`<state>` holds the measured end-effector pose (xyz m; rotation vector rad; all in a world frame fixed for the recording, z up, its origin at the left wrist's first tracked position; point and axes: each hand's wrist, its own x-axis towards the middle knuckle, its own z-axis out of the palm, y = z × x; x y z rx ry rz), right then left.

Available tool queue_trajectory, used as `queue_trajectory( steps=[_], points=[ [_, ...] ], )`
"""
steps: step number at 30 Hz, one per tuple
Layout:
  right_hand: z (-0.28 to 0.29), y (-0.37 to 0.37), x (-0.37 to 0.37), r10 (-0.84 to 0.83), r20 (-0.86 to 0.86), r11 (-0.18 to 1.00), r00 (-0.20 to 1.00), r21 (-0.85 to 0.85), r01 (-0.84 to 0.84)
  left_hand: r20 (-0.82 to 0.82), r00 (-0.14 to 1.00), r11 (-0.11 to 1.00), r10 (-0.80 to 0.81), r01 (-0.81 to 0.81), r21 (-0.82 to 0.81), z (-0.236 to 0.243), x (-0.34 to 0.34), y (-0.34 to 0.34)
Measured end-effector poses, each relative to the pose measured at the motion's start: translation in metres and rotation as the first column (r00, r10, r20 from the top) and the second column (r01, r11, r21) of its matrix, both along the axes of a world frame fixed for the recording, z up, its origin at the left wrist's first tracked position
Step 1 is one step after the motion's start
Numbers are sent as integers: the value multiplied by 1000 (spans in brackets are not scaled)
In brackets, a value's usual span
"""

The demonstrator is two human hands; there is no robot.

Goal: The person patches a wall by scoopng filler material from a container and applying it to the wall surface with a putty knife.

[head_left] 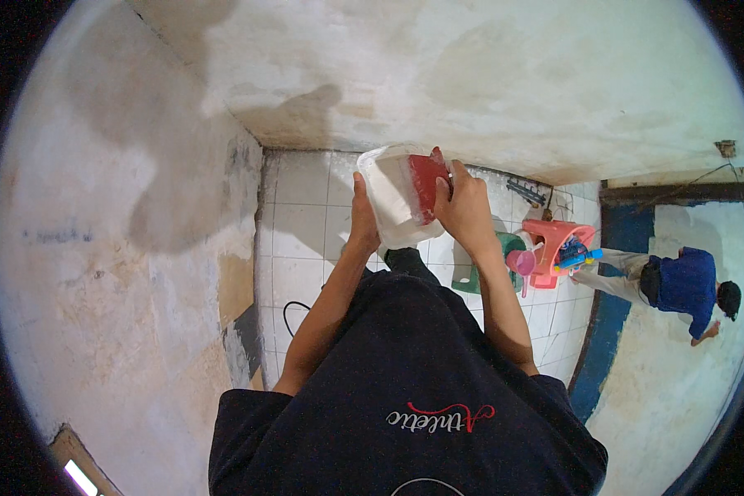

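My left hand (364, 217) grips the left side of a white plastic tub (384, 194) holding pale, creamy material. My right hand (465, 207) has its fingers wrapped round a red flat spreader (424, 180) inside the tub's right half, its surface smeared with white. Both hands are raised in front of my body, over the tiled floor (293, 221). The tub hides part of my left hand's fingers.
Stained walls (116, 314) rise left and ahead. At right stand a green plastic stool (465, 279) and pink stool (546, 273) with a pink dipper (521, 263) and blue-yellow items. Another person (678, 281) in blue works at the right wall. A black cable (293, 303) lies on the floor.
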<state>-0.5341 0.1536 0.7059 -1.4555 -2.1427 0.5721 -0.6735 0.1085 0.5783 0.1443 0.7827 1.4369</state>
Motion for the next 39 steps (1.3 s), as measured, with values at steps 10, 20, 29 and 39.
queue_trajectory(
  steps=[10, 20, 29, 39],
  points=[
    [-34, -8, -10, 8, -108, 997, 994, -75, -16, 89, 995, 998, -42, 38, 47, 9, 5, 3],
    [-3, -3, 0, -19, -15, 1000, 1000, 23, 19, 45, 999, 1000, 3, -4, 16, -15, 4, 1],
    [-27, -12, -15, 40, -143, 998, 989, -48, -47, 99, 995, 999, -18, 13, 50, -4, 7, -1],
    [-8, -1, -3, -22, -32, 999, 999, -32, 21, 17, 999, 999, 32, -32, -26, 16, 2, -4]
  ],
)
